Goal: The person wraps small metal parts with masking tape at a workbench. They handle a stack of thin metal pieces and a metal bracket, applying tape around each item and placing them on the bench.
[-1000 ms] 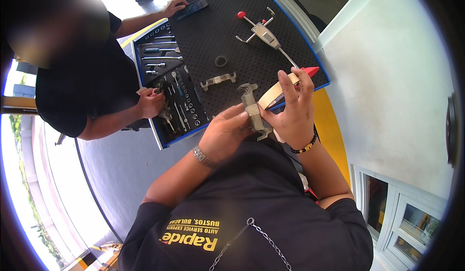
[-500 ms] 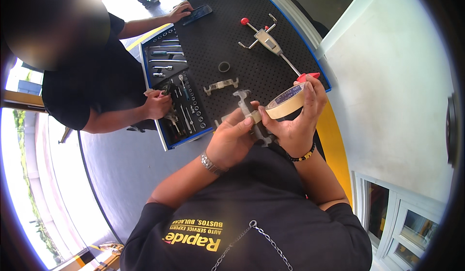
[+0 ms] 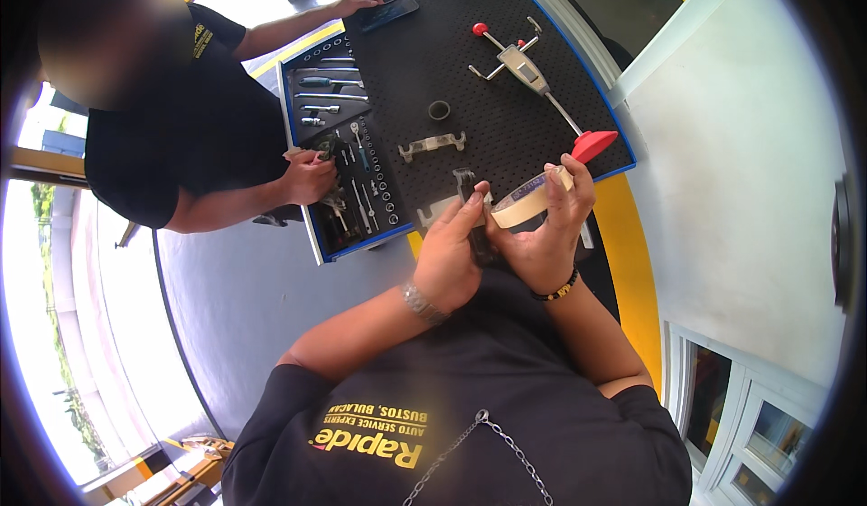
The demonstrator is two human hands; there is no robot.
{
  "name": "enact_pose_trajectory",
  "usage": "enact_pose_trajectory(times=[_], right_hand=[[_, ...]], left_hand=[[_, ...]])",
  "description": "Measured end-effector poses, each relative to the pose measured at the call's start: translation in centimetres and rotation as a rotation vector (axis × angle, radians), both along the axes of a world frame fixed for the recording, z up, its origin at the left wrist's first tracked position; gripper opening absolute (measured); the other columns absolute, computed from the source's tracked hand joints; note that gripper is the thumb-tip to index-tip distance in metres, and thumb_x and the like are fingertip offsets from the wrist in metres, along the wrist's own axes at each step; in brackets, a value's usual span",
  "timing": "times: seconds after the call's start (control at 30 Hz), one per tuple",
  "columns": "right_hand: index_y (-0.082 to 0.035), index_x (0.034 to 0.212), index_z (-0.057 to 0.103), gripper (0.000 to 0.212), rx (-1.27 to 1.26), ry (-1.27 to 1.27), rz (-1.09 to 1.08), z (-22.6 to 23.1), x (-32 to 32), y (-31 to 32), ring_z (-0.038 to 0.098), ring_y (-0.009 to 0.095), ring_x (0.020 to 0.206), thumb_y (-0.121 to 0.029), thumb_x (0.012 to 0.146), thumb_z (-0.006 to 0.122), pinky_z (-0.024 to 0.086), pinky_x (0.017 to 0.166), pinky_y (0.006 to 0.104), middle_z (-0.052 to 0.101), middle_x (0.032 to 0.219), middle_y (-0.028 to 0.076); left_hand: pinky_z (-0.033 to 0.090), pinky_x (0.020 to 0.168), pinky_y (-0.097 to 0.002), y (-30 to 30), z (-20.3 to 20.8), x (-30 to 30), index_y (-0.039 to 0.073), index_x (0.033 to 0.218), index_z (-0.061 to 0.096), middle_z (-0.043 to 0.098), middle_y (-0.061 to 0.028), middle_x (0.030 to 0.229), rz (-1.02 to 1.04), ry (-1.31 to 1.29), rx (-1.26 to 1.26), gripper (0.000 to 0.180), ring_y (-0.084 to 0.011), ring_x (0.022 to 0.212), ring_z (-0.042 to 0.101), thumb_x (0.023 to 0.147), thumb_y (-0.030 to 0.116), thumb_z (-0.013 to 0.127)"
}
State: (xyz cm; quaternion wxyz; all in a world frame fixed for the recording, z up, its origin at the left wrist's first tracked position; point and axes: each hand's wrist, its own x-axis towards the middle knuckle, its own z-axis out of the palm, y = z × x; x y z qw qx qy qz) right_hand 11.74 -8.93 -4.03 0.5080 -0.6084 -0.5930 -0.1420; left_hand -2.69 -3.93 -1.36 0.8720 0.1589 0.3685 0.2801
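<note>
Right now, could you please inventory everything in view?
Mat: 1, black, centre
Held bracket: 1, dark grey, left hand
Tape roll: 1, cream, right hand
Loose bracket: 1, greyish, on mat
Pale piece: 1, whitish, beyond left hand
Ring: 1, black, on mat
Long tool: 1, grey and red, mat's right
Phone: 1, black, mat's far left
Tools: many, mostly silver, left drawer
Co-worker: 1, black shirt, left
Wall: 1, white, right
Left hand: 1, bare, centre
Right hand: 1, bare, centre

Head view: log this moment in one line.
left hand: grips notched bracket | right hand: holds tape roll | black mat: similar bracket, phone
</note>
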Motion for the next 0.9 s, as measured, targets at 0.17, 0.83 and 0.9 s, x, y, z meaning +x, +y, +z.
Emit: enact_pose_trajectory(times=[0.17, 0.83, 0.9], right_hand=[[-0.011, 0.157, 0.036, 0.101, 0.057, 0.044, 0.032, 0.1, 0.0, 0.7, 0.049, 0.044, 0.128, -0.017, 0.074, 0.093, 0.052, 0.099, 0.0504, 0.030, 0.152, 0.030], [-0.005, 0.156, 0.028, 0.102, 0.067, 0.292, 0.170, -0.8, 1.2, 1.4, 0.046, 0.034, 0.132, -0.011, 0.077, 0.091, 0.048, 0.111, 0.0475, 0.029, 0.152, 0.024], [-0.004, 0.156, 0.027, 0.102, 0.065, 0.302, 0.180, -0.9, 1.3, 1.5, 0.045, 0.033, 0.133, -0.011, 0.077, 0.091, 0.048, 0.111, 0.0470, 0.029, 0.152, 0.023]], left_hand=[[0.050, 0.089, -0.0291, -0.2, -0.3, 0.6, 0.007, 0.129, 0.060, 0.065, -0.0004, 0.112, 0.097, 0.048, 0.043, 0.028, -0.0105, 0.105, 0.062, 0.109, 0.027, 0.061], [0.055, 0.097, -0.0470, 0.5, -0.5, -0.5, 0.007, 0.130, 0.064, 0.071, -0.0067, 0.117, 0.050, -0.051, 0.140, 0.026, -0.0212, 0.111, 0.067, 0.107, 0.020, 0.064], [0.055, 0.098, -0.0474, 0.7, -0.4, -0.6, 0.007, 0.131, 0.064, 0.071, -0.0068, 0.118, 0.037, -0.087, 0.150, 0.027, -0.0213, 0.111, 0.067, 0.107, 0.020, 0.064]])
